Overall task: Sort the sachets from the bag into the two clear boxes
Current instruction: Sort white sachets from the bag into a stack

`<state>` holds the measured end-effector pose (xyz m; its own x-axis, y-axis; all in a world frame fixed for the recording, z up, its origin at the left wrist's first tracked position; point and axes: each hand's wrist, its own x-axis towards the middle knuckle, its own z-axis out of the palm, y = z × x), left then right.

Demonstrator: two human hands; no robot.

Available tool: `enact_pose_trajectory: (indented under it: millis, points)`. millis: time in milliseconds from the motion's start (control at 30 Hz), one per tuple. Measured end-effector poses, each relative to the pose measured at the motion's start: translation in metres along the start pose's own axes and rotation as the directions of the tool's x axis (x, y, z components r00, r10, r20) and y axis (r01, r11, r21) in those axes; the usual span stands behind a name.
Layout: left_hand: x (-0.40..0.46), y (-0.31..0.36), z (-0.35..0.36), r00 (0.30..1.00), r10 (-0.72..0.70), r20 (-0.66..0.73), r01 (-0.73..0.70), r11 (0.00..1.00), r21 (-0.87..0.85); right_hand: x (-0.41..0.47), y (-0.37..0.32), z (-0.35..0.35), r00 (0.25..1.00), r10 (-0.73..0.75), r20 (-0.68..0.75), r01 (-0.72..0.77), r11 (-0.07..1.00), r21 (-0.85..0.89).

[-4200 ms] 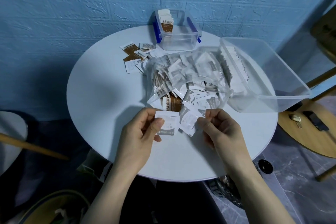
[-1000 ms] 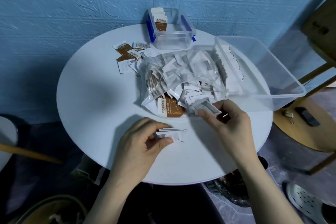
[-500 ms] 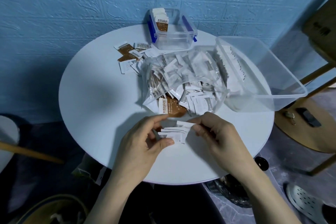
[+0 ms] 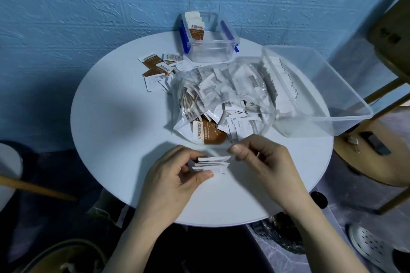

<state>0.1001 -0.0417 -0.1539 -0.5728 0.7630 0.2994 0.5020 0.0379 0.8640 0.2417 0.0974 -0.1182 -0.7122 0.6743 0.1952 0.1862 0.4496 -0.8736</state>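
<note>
White sachets (image 4: 211, 164) are pinched edge-on in the left hand (image 4: 177, 175) grip, long axis pointed at the right hand (image 4: 264, 162), whose grip is narrowed at the far ends.

My left hand (image 4: 175, 180) is curled, thumb and fingers pinching; right hand (image 4: 264, 162) sits just beside it, fingers bent, thumb forward.

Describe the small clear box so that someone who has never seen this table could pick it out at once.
Start at the round white table and look to its far edge, against the blue wall. The small clear box stands there, just beyond the clear bag of sachets. Unlike the big clear box on the right, it has blue clips on its sides and brown-and-white sachets standing upright at its left end.
</note>
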Motion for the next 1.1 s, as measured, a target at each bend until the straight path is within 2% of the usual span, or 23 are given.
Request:
enact_pose_trajectory:
  millis: [67,133,233,333,500,700,933,1000,1100]
  points:
    - [0.0,0.001,0.0,1.0,-0.009,0.0,0.009,1.0,-0.014,0.009,0.006,-0.007,0.994,-0.016,-0.108,0.008,0.997,-0.077]
    - [0.0,0.001,0.0,1.0,-0.014,-0.004,0.014,1.0,-0.012,0.017,0.011,-0.014,0.982,-0.031,-0.187,-0.022,0.961,-0.274]
    - [0.0,0.002,-0.001,1.0,-0.009,-0.001,0.009,1.0,-0.001,0.024,0.012,-0.016,0.975,0.042,-0.218,-0.147,0.858,-0.492]
    - [0.0,0.001,0.0,1.0,0.0,0.008,0.0,1.0,0.01,0.026,0.012,-0.008,0.975,0.086,-0.205,-0.191,0.793,-0.579]
    - [-0.001,-0.002,0.001,1.0,-0.015,-0.004,0.015,1.0,0.001,0.029,0.018,-0.003,0.96,0.087,-0.268,-0.216,0.837,-0.502]
    - [0.0,-0.001,0.002,1.0,0.024,0.005,-0.024,1.0,0.003,0.032,0.018,-0.003,0.972,0.046,-0.229,-0.151,0.873,-0.464]
    - [0.0,-0.004,0.001,1.0,0.006,0.0,-0.006,1.0,0.005,0.036,0.014,-0.015,0.955,-0.131,-0.265,-0.029,0.852,-0.523]
    - [-0.001,-0.003,0.001,1.0,0.012,-0.001,-0.012,1.0,0.011,0.035,0.012,-0.02,0.96,-0.149,-0.238,0.022,0.884,-0.466]
    - [-0.001,-0.002,0.001,1.0,0.01,-0.003,-0.01,1.0,0.012,0.029,0.005,-0.024,0.976,-0.092,-0.199,0.038,0.964,-0.263]
